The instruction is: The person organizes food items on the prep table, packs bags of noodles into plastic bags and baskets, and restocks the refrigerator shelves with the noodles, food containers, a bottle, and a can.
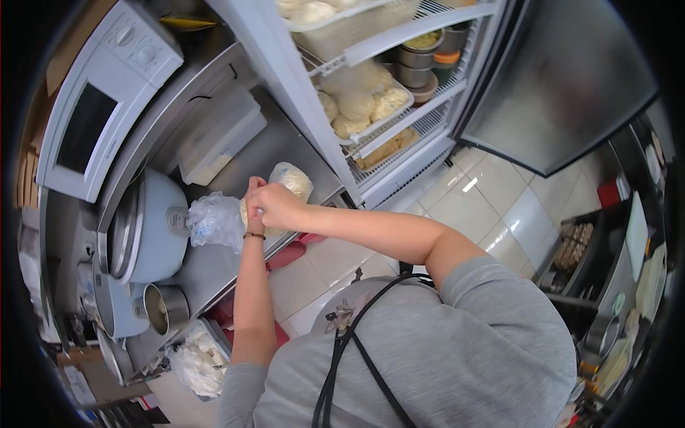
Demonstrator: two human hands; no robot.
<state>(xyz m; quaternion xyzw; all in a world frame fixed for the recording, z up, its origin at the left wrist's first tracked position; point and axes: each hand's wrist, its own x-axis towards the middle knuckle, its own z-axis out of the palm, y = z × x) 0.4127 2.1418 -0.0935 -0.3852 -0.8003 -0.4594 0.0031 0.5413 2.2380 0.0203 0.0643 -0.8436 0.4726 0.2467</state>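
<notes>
Both of my hands are together over the front edge of the steel counter (207,274). My right hand (280,208) is closed, and its fingers press against my left hand (253,200), which is also closed. What they pinch is too small or hidden to name. Just behind them lies a clear bag of pale, shredded-looking food (294,182). A crumpled clear plastic bag (216,220) touches the left side of my left hand. Part of another pale bundle shows under my hands.
An open fridge (349,171) with bagged food and metal tins stands ahead, its glass door (564,85) swung right. On the counter are a plastic container (221,139), a large rice cooker (160,228) and a steel pot (166,309). A microwave (107,93) sits upper left.
</notes>
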